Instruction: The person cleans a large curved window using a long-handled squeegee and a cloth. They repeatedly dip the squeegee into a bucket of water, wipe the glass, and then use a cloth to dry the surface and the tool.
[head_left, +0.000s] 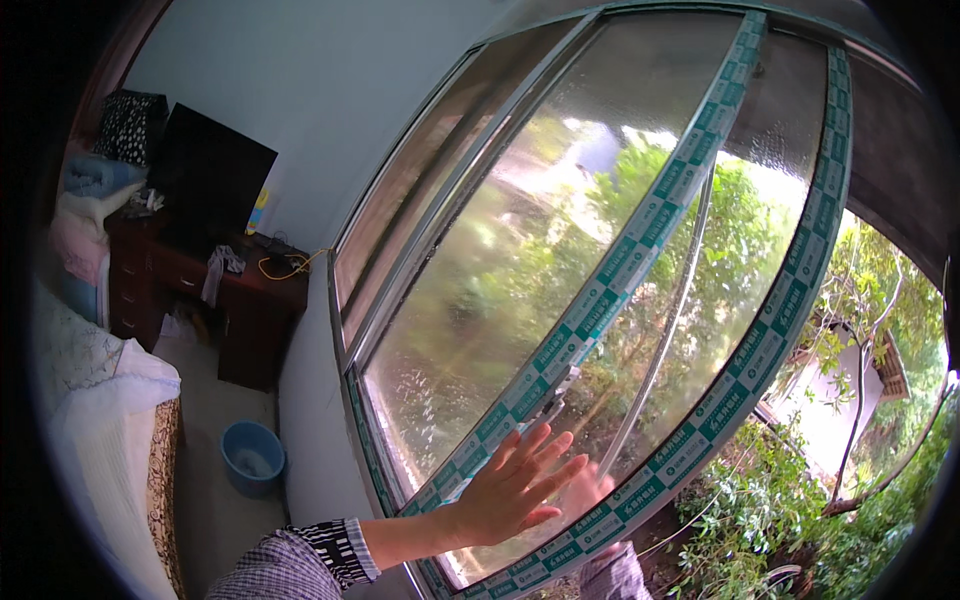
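My left hand (517, 484) is over the lower part of a sliding window sash, its fingers spread and nothing held. Whether its palm touches the glass, I cannot tell. The sash's glass pane (630, 420) looks wet or smeared and sits between frame bars covered in green-and-white printed protective film. Through the pane my right hand (589, 491) appears blurred on the outer side, its sleeve (615, 574) passing beyond the outer frame bar (739, 375). What it holds, if anything, is unclear. A long, thin pale strip (660, 352) slants down behind the glass towards it. A latch (555, 397) sits on the middle frame bar (600, 300).
A blue bucket (253, 457) stands on the floor by the wall. Left of it is a bed with a white cover (112, 435). A dark wooden desk (262, 330) carries a black screen (214, 172) and a yellow cable (281, 271). Shrubs (772, 495) grow outside.
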